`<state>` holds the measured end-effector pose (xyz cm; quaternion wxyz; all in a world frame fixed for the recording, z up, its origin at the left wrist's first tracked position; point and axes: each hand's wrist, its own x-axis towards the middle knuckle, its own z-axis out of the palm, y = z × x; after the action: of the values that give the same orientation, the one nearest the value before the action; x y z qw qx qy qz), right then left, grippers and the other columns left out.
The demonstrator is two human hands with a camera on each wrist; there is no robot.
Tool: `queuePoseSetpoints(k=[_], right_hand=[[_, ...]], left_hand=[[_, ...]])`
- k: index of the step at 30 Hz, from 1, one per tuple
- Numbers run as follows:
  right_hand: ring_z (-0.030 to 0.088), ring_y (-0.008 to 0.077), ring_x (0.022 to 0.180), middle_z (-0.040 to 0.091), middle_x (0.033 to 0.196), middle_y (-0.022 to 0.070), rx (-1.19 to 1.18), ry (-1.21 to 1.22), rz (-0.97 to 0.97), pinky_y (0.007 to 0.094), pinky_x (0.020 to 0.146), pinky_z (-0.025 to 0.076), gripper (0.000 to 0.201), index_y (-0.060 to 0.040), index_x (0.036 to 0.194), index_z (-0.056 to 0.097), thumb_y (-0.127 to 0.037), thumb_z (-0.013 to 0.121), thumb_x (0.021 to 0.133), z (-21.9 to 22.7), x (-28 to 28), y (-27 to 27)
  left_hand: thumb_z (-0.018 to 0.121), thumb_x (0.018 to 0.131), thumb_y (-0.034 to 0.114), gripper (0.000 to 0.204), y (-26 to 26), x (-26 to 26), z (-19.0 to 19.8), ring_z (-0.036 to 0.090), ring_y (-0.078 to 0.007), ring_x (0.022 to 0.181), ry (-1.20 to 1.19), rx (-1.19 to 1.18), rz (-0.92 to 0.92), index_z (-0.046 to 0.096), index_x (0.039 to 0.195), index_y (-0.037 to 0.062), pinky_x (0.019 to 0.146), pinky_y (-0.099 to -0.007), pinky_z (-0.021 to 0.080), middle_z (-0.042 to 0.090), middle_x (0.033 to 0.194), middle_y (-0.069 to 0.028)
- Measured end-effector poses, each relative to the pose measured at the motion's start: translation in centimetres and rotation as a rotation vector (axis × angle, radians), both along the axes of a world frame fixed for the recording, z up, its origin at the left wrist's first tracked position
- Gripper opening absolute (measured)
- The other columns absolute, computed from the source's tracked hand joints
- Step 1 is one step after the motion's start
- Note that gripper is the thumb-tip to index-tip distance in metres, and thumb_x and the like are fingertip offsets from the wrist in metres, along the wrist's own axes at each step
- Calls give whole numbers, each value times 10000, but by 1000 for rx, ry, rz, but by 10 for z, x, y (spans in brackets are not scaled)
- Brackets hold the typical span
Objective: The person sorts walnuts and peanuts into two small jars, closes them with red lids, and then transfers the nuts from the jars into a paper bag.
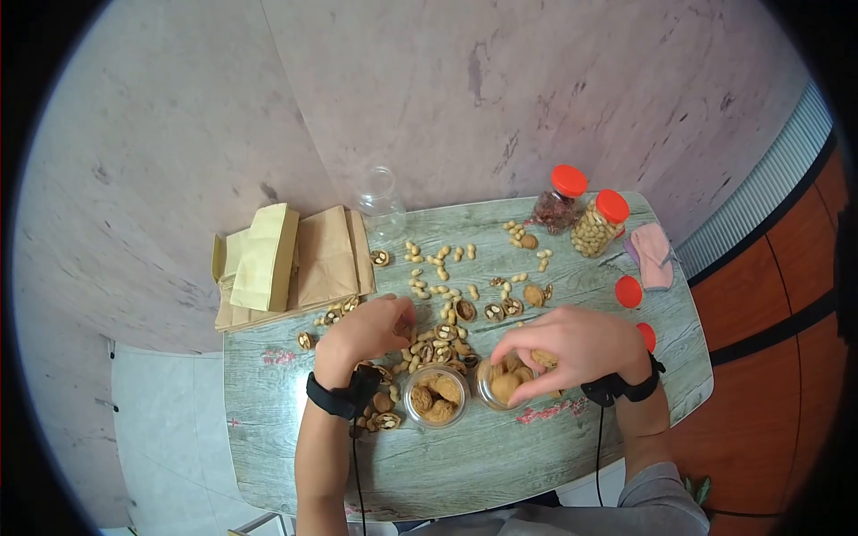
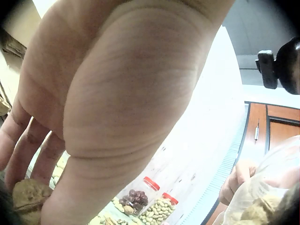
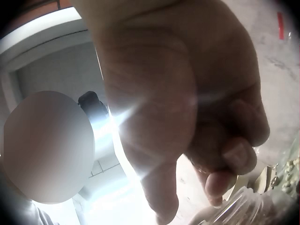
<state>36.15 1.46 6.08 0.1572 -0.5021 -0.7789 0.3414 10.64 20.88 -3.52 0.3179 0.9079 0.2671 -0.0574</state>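
Observation:
My left hand (image 1: 368, 332) is over the nut pile, left of the two jars. It pinches a walnut (image 2: 30, 199) between thumb and fingers, as the left wrist view shows. My right hand (image 1: 572, 344) reaches over a clear plastic jar (image 1: 483, 390) of walnuts, with thumb and index finger round its rim. In the right wrist view its other fingers are curled just above the jar. A second clear jar (image 1: 407, 404), with walnuts inside, stands directly to the left. Peanuts and opened walnuts form a pile (image 1: 429, 350) behind the jars.
Loose peanuts (image 1: 438, 261) and walnut halves lie across the table's middle. Two red-lidded jars (image 1: 590, 234) stand at the back right, near pink gloves (image 1: 652, 255) and red lids (image 1: 628, 291). Paper bags (image 1: 326, 259) lie at the back left beside a clear jar (image 1: 382, 210).

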Motion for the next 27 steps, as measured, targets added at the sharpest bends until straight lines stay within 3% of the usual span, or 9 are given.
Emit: queuePoseSetpoints(k=[8, 11, 13, 17, 19, 23, 27], right_hand=[[641, 180, 685, 613, 768, 11, 136, 20, 91, 327, 639, 510, 158, -86, 1016, 769, -211, 783, 920, -7, 1, -6], [659, 192, 797, 645, 911, 43, 135, 21, 53, 329, 695, 526, 198, -70, 1097, 742, -179, 755, 932, 0, -2, -8], [654, 232, 858, 611, 1116, 100, 112, 125, -14, 363, 733, 531, 254, -59, 1185, 658, -87, 690, 934, 3, -2, -12], [655, 269, 1011, 626, 1160, 111, 151, 114, 41, 353, 861, 540, 363, -37, 1270, 640, -83, 733, 921, 0, -12, -13], [643, 280, 1067, 617, 1197, 112, 167, 164, 3, 364, 930, 534, 386, -39, 1275, 638, -82, 759, 911, 3, -30, -11], [629, 290, 1114, 610, 1236, 116, 268, 209, 69, 375, 970, 526, 412, -38, 1283, 630, -114, 781, 907, -12, -63, -8], [634, 288, 1101, 618, 1248, 107, 371, 49, 66, 382, 951, 531, 448, -35, 1281, 634, -157, 813, 888, -4, -65, -9]], left_hand=[[805, 839, 110, 368, -1, 1, 3, 694, -364, 1053, 7, -5, 4, 668, 1167, 15, 898, -438, 557, 719, 1090, -176], [805, 836, 107, 365, 0, 1, 1, 694, -364, 1055, -5, -2, 2, 672, 1164, 15, 898, -437, 558, 720, 1086, -175], [806, 833, 106, 362, -2, 2, 3, 693, -366, 1049, 16, -3, 17, 675, 1159, 17, 898, -434, 559, 720, 1086, -175], [805, 827, 103, 349, -2, 1, 4, 692, -367, 1028, -15, 2, 13, 680, 1142, 16, 881, -438, 557, 720, 1078, -179], [816, 841, 146, 376, -2, 2, 8, 688, -325, 1049, 53, 4, 5, 674, 1171, 37, 906, -414, 551, 715, 1086, -150], [818, 832, 157, 381, 1, 2, 4, 691, -323, 1037, 58, -5, 0, 681, 1168, 39, 902, -412, 553, 715, 1077, -150], [815, 823, 156, 376, 1, 1, 4, 695, -326, 1025, 51, 3, 3, 688, 1159, 42, 890, -417, 556, 719, 1065, -154]])
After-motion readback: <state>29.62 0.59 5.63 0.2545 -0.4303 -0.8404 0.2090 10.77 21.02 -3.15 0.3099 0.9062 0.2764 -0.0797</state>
